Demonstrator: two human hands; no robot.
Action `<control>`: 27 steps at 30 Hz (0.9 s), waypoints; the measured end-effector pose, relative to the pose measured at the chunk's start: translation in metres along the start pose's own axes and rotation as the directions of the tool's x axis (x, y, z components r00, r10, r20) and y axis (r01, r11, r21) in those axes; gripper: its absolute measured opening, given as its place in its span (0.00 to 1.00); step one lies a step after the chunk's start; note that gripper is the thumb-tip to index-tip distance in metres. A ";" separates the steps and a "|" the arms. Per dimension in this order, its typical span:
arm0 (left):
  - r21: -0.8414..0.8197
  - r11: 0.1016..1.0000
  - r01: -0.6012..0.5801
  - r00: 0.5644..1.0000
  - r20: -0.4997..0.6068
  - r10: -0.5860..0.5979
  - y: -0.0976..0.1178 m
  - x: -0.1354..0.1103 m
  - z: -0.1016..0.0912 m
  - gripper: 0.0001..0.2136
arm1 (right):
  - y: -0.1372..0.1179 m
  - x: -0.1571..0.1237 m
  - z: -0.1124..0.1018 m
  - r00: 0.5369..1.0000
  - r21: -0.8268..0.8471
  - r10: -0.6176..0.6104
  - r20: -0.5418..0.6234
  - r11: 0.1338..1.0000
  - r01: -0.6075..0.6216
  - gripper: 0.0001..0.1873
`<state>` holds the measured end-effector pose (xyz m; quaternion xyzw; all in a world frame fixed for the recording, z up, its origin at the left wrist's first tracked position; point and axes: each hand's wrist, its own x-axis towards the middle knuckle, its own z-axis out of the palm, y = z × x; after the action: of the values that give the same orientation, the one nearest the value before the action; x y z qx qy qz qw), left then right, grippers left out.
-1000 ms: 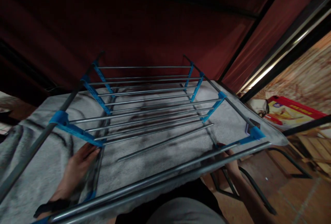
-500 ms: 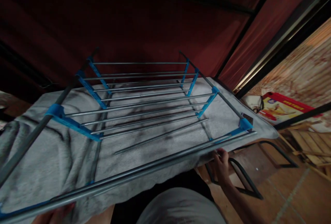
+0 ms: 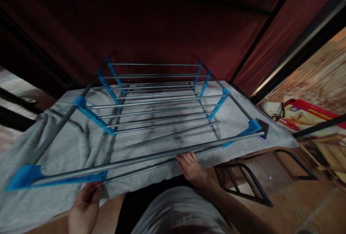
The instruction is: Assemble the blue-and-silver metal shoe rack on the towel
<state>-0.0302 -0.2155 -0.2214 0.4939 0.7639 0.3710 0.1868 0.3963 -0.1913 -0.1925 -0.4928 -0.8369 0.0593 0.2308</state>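
**Grey towel mostly spread under the drying rack, near edge in both hands**

A grey towel [image 3: 67,147] lies across the lower level of a drying rack [image 3: 162,100] with metal rods and blue plastic joints. It covers that level from left to right and out to the far end. The middle and the right side look fairly flat. The left part is bunched into folds, so the smoothing there seems not yet done.

The right hand [image 3: 190,167] rests on the near edge of the towel, just under the nearest rod [image 3: 140,160]; its fingers [image 3: 186,158] lie together, curled over the cloth edge. The left hand [image 3: 85,205] is at the near left, fingers pinching the towel's hem beside the blue corner joint [image 3: 24,176].

On the floor at the right stand a black metal frame [image 3: 243,187] and, farther off, a red and yellow box [image 3: 305,117]. A dark red curtain [image 3: 162,21] hangs behind the rack
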 end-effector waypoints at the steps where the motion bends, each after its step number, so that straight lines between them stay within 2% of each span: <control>1: -0.035 0.999 0.032 0.999 0.027 -0.031 0.004 0.000 0.000 0.19 | -0.002 0.004 0.004 0.999 -0.019 -0.030 0.039 0.999 0.031 0.18; 3: -0.121 0.991 0.059 0.997 0.052 -0.053 0.012 0.000 0.001 0.18 | -0.005 0.009 0.008 0.993 -0.059 -0.063 0.104 0.996 0.069 0.17; 6: -0.200 0.980 0.019 0.998 0.063 -0.006 0.024 -0.002 0.002 0.16 | -0.002 0.009 0.010 0.982 -0.085 -0.086 0.165 0.991 0.101 0.17; 10: -0.210 0.978 0.011 0.999 0.037 -0.004 0.032 -0.005 0.001 0.14 | 0.011 0.003 0.013 0.979 -0.058 -0.127 0.161 0.989 0.138 0.17; 17: -0.265 0.964 -0.008 0.999 0.047 0.021 0.032 -0.005 0.003 0.14 | 0.026 -0.001 0.017 0.974 -0.013 -0.169 0.150 0.985 0.173 0.17; 23: -0.353 0.935 -0.020 0.989 0.132 0.071 0.029 0.005 0.002 0.16 | 0.031 -0.001 0.014 0.961 -0.027 -0.194 0.198 0.979 0.203 0.19; 27: -0.363 0.932 -0.010 0.968 0.230 0.100 0.028 0.014 -0.010 0.18 | 0.031 -0.001 0.014 0.955 -0.047 -0.207 0.211 0.974 0.222 0.19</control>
<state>-0.0254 -0.2003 -0.1923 0.5146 0.6403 0.4454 0.3560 0.4153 -0.1742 -0.2155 -0.3983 -0.9062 0.0546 0.1311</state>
